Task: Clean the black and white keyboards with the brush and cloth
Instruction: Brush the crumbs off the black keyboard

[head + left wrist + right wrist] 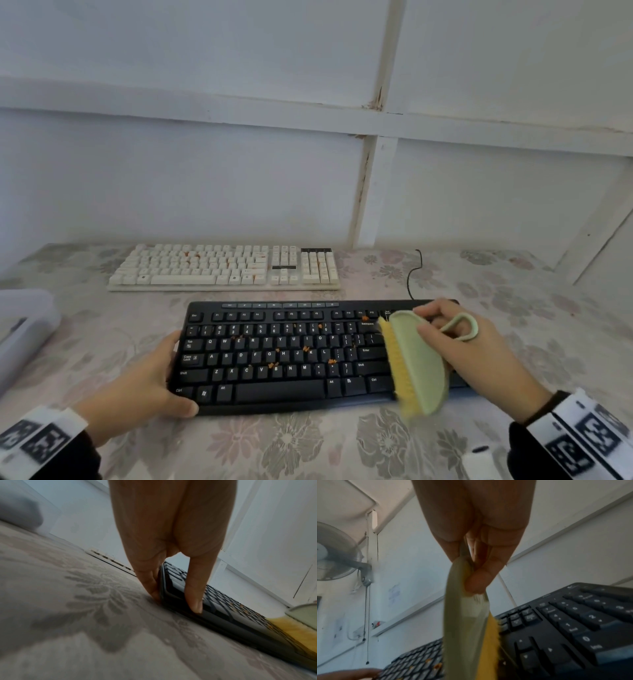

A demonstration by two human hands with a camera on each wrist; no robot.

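— How far along is the cleaning, from where you stand?

— Barely started, I'd say. The black keyboard (308, 353) sits nearest the person on the flowered tablecloth (308, 445), and orange crumbs (273, 365) are scattered over its letter keys.

— And the hands?

— The left hand (144, 380) braces the keyboard's left end, thumb on the front edge and fingers against the side; it looks like a steadying hold more than a real clutch. The right hand (479, 346) grasps the green brush (416, 363) by its back, yellow bristles (394, 359) turned left, over the right part of the keys near Enter.

— What of the other one?

— The white keyboard (224, 269) lies behind, well apart from both hands, with orange specks on its keys too. It looks untouched.

— And the cloth?

— I can't pick one out for certain. So, by my reckoning, most of the brushing, the whole white board and all the wiping are left.
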